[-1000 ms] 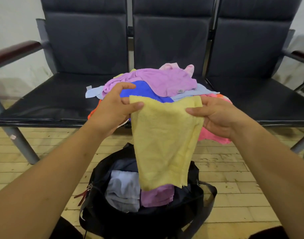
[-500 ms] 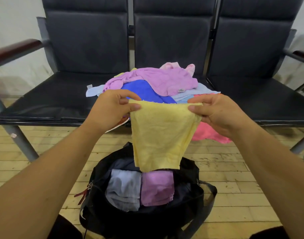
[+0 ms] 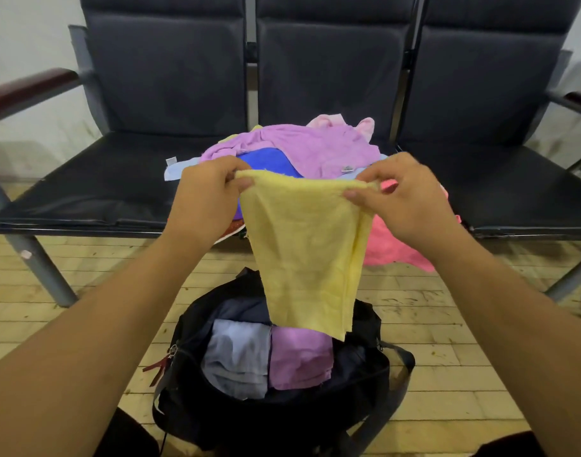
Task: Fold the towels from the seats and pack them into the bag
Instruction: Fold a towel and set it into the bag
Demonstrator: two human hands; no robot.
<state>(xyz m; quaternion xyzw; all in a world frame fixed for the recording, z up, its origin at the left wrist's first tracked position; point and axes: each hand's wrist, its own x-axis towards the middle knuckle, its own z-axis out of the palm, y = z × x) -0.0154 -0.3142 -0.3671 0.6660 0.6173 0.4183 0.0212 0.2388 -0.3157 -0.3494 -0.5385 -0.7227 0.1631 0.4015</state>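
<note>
The left hand [image 3: 206, 199] pinches the top left corner of the yellow towel [image 3: 309, 252] between thumb and curled fingers. The right hand [image 3: 404, 199] pinches the top right corner the same way, so the top edge runs nearly taut between them. The towel hangs doubled, with layered edges showing down its right side. Its lower edge hangs over the open mouth of the bag [image 3: 196, 324]; whether it touches what is inside cannot be told.

The black bag stands on the wooden floor [image 3: 447, 374] just in front of the bench's front edge, unzipped. A folded grey-blue towel [image 3: 236, 361] and a folded lilac towel [image 3: 299, 361] lie side by side inside, touching. The right part of the bag's opening shows dark lining. A red zip pull [image 3: 159, 366] hangs at the bag's left rim and a strap [image 3: 391, 400] loops off its right side.

Behind the hands, the pile on the middle seat reaches the front edge. A purple towel [image 3: 319, 146] lies on top over a blue towel [image 3: 269, 161], and a pink towel [image 3: 391, 249] spills over the front edge toward the floor, just right of the yellow one. The left seat [image 3: 111, 179] and the right seat [image 3: 520, 192] show black cushion. A bench leg [image 3: 41, 268] slants to the floor well left of the bag, and floorboards show on both sides of it.
</note>
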